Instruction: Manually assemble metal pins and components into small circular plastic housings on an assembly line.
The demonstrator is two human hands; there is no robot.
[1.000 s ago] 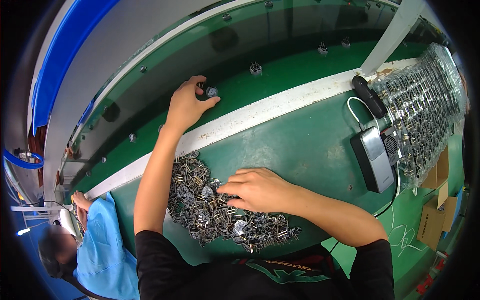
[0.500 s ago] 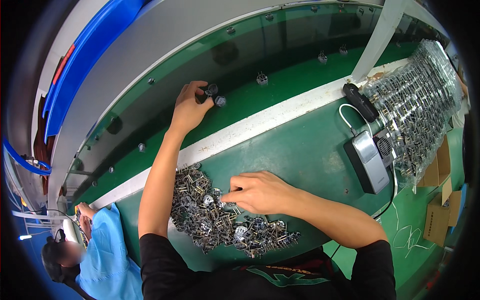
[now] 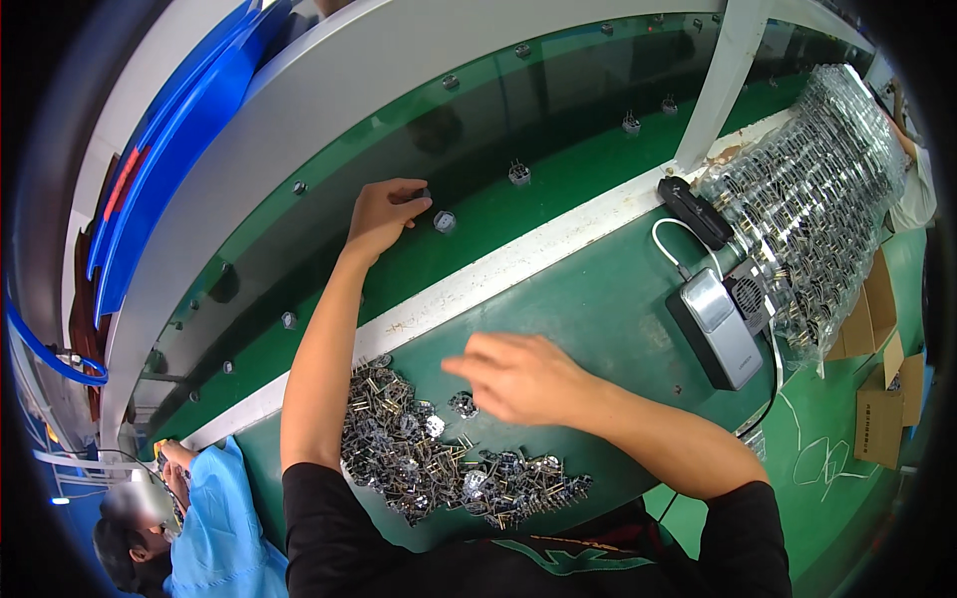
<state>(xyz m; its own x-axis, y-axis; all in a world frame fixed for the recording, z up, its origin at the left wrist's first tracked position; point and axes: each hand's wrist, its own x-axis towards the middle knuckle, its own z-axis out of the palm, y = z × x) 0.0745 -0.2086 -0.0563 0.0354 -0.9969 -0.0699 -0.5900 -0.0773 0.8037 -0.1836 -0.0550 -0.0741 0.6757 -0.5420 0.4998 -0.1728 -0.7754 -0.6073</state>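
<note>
Dark-coloured small component [image 3: 423, 193] is pinched between thumb and fingers of the left hand [image 3: 381, 219], nearly closed, beyond the white rail [image 3: 518, 265]. The right hand [image 3: 523, 381], on the near side of this rail, is blurred and half curled; whether it holds something, I cannot tell. A grey component [image 3: 445, 221] also lies beyond the rail. The pile of pinned components [image 3: 409, 463] lies on its near side, as does a silver-and-black device [image 3: 722, 324].

The left hand [image 3: 379, 224] has closed on a dark part [image 3: 423, 193]; the right hand [image 3: 528, 381] has left the pile [image 3: 399, 453]
</note>
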